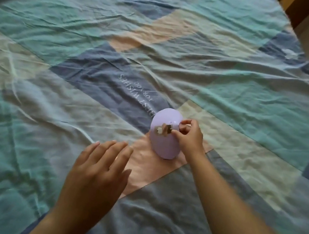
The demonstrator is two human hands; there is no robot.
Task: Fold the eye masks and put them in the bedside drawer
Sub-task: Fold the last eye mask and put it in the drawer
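The right hand (188,137) pinched the folded purple eye mask (165,134) to keep its fold, while the left hand (98,170) hovered open and empty beside the mask.

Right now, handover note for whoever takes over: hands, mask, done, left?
Left hand: open, fingers spread, hovering over the patchwork bedspread just left of the mask, holding nothing.
Right hand: fingertips pinching the right edge of the lilac fabric eye mask with a small brown-and-white animal print.
Mask: lies on the bedspread's pink patch, apparently folded in half into an oval.
Done: this mask looks folded.
Left: carry it to the bedside drawer, which is not in view. No other masks are visible.
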